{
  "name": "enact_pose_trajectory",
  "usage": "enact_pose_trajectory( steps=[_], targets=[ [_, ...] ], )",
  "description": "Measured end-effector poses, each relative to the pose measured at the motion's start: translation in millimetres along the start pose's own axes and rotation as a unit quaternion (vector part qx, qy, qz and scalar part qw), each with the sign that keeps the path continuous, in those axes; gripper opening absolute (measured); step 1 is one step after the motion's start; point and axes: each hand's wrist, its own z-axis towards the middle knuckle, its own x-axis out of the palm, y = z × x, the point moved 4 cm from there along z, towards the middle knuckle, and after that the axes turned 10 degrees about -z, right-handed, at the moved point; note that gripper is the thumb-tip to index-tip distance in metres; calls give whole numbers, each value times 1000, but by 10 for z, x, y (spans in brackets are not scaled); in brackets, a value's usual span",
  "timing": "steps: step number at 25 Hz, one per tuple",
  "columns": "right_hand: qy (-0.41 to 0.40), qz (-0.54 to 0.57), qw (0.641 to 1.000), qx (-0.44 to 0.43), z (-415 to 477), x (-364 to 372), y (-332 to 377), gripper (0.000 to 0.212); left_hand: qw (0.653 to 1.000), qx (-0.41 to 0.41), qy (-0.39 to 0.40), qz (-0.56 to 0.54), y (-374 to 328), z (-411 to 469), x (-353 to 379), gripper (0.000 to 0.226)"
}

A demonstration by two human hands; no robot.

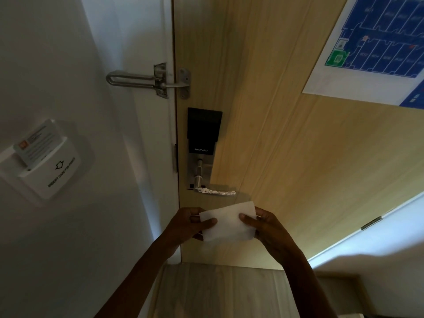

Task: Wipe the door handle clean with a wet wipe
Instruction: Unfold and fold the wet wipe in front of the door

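Observation:
A silver lever door handle [215,191] sticks out to the right from a black and silver smart lock [203,138] on a light wooden door [286,145]. White smears or foam lie along the handle's top. Just below it I hold a white wet wipe [228,222] flat between both hands. My left hand [191,222] pinches its left edge with thumb on top. My right hand [263,223] pinches its right edge. The wipe does not touch the handle.
A metal swing-bar door guard [149,80] bridges the frame and door above the lock. A white key-card power holder [43,161] with a card in it hangs on the left wall. A blue floor-plan sheet [378,47] is stuck on the door's upper right. Wood-look floor [218,292] lies below.

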Motion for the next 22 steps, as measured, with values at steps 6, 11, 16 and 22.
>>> enact_pose_trajectory(
  steps=[6, 11, 16, 22],
  targets=[
    [41, 157, 987, -10, 3, 75, -109, 47, 998, -9, -15, -55, 46, -21, 6, 34],
    [34, 29, 998, -43, -45, 0, 61, 33, 997, -29, 32, -59, 83, -63, 97, 37],
    [73, -110, 990, -46, 0, -51, 319, 31, 997, -19, 78, 12, -104, -61, 239, 38],
    [15, 35, 999, -1, 28, -46, 128, 36, 997, 25, 75, 7, -264, -55, 298, 24]
  ],
)
